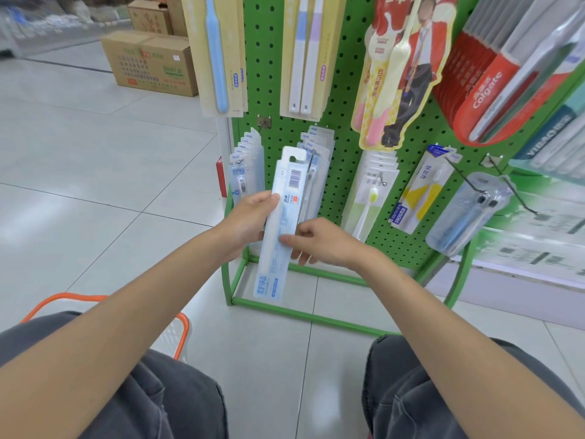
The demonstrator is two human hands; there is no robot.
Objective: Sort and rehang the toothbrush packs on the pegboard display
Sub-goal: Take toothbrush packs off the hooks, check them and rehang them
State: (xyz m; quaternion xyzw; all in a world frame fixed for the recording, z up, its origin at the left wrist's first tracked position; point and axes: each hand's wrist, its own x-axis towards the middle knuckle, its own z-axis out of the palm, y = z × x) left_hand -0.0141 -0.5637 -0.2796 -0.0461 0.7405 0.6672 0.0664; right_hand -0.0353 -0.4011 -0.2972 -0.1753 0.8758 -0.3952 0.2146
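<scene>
Both grips are closed on one pack: my left grip clamps its edge, my right grip pinches it lower down. Its hang hole sits just left of the hook. Rehanging is in hand; next, I judge: align hole with hook tip, slide on.

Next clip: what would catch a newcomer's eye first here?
A pale blue toothbrush pack stands out at centre, barcode showing, held by the left hand and the right hand. Behind it stands the green pegboard hung with packs; red Colgate packs hang upper right.
</scene>
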